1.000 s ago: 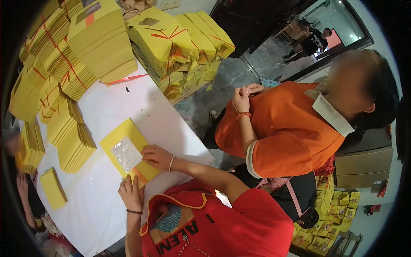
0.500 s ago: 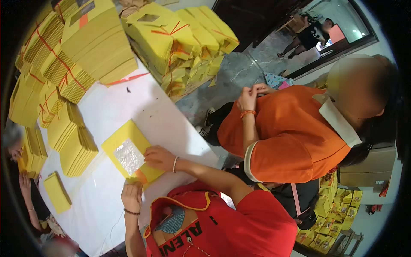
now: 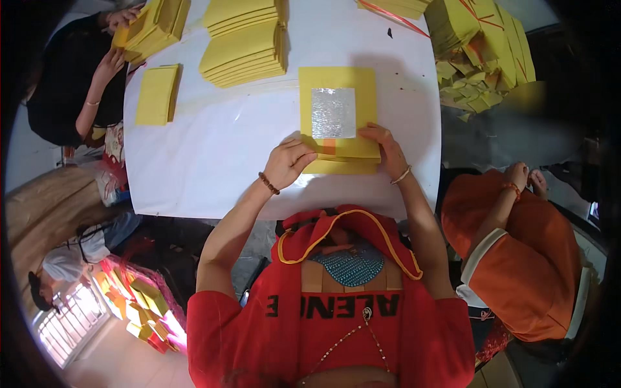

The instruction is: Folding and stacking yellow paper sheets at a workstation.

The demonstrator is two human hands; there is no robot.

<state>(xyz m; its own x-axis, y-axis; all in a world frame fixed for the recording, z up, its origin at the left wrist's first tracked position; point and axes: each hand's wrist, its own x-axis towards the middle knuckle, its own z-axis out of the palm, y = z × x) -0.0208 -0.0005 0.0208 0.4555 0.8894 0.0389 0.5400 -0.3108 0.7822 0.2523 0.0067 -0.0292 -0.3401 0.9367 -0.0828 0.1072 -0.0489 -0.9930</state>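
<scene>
A stack of yellow paper sheets (image 3: 306,97) lies on the white table in front of me. On its top sheet are a square of silver foil (image 3: 333,113) and a short orange strip (image 3: 329,147) below the foil. My left hand (image 3: 289,161) is closed at the near left corner, thumb and forefinger pinching the paper's edge. My right hand (image 3: 386,150) grips the right edge near the same end, its fingertips on top and its thumb hidden. Between the hands, the near edge of the upper paper is raised in a fold, with more yellow paper showing beneath.
Folded yellow paper bundles (image 3: 242,58) and a smaller bundle (image 3: 155,97) lie on the white table (image 3: 213,149). A person in black (image 3: 71,77) handles a yellow stack at the far left. A person in orange (image 3: 517,252) sits at my right. Tied yellow bundles (image 3: 482,39) stand beyond the table.
The view has swung round, so the table now lies straight ahead. Both hands stay on the same paper stack, whose near edge now shows a raised fold.
</scene>
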